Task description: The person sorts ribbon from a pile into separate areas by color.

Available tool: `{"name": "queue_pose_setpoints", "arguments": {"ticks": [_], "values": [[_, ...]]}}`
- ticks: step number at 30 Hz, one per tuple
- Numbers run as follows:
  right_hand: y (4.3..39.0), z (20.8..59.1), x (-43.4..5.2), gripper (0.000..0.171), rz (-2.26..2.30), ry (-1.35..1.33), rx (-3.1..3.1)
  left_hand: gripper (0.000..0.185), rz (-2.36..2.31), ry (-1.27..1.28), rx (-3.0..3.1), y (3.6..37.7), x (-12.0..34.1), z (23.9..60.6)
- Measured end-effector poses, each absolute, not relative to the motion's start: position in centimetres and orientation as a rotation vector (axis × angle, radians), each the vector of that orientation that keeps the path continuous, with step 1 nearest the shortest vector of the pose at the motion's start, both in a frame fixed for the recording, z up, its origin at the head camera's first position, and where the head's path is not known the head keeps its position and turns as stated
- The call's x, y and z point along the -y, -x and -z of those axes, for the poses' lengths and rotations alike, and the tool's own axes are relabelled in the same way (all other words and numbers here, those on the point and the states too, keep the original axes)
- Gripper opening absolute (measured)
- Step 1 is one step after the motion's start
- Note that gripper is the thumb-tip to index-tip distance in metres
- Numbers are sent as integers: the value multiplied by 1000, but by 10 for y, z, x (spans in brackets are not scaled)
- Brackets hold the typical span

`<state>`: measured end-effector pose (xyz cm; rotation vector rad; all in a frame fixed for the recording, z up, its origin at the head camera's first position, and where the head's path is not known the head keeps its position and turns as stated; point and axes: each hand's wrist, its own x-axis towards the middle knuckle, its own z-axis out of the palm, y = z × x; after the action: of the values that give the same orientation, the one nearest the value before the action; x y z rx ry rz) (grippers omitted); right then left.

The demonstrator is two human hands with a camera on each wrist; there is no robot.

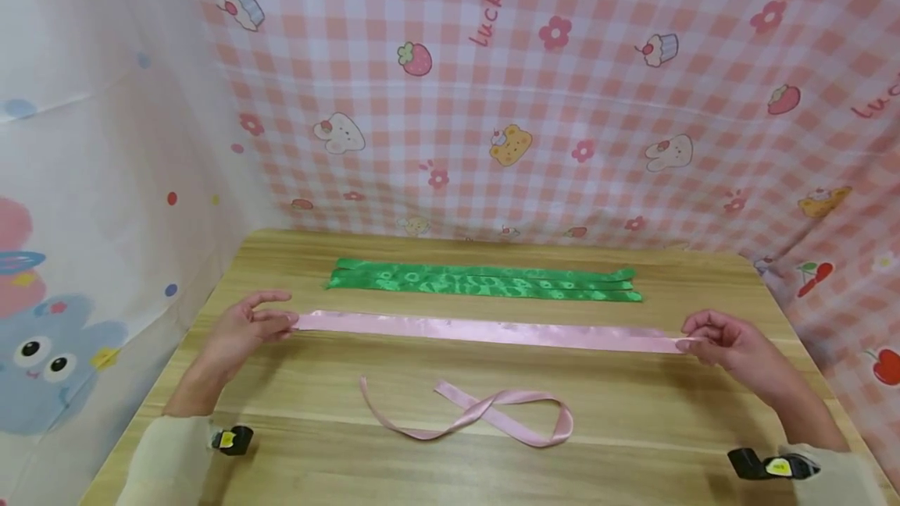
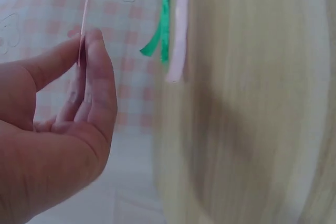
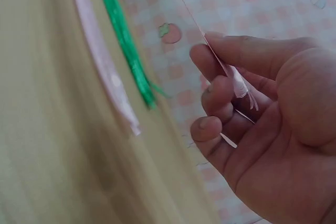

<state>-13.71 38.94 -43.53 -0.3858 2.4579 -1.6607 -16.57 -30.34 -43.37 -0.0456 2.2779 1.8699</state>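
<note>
A pink satin ribbon is stretched straight from side to side between both hands, above the wooden table. My left hand pinches its left end between thumb and fingertips. At the other end, my right hand pinches it with thumb and index finger, its other fingers curled; a frayed ribbon end shows inside that palm. Beneath the held ribbon, another pink strip lies flat on the table, mostly overlapped by it in the head view. Green ribbons lie side by side just beyond.
Nearer the front of the wooden table, a narrow pink ribbon lies in a twisted loop with a loose tail. A pink checked cloth hangs behind the table, and a pale printed cloth hangs on the left.
</note>
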Motion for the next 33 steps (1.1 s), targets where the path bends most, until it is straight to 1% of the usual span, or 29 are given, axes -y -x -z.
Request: {"name": "queue_pose_setpoints", "arguments": {"ticks": [3,5,15,19,25,30,33], "values": [[136,444,-390,11,1636,284,-2519,51,-1776,115,-2354,168,301,438],[137,449,-389,13,1613,222,-2545,55,-1732,156,-2375,169,301,442],[139,469,-389,18,1601,60,-2511,56,-1637,233,-2390,170,303,456],[139,476,-388,16,1660,-26,-2487,58,-1605,245,-2403,169,303,460],[139,489,-386,20,1681,-26,-2566,63,-1574,275,-2422,171,305,465],[140,495,-385,26,1632,-42,-2651,63,-1574,286,-2434,172,305,469],[141,498,-386,26,1647,-54,-2654,62,-1568,296,-2437,172,305,470]]}}
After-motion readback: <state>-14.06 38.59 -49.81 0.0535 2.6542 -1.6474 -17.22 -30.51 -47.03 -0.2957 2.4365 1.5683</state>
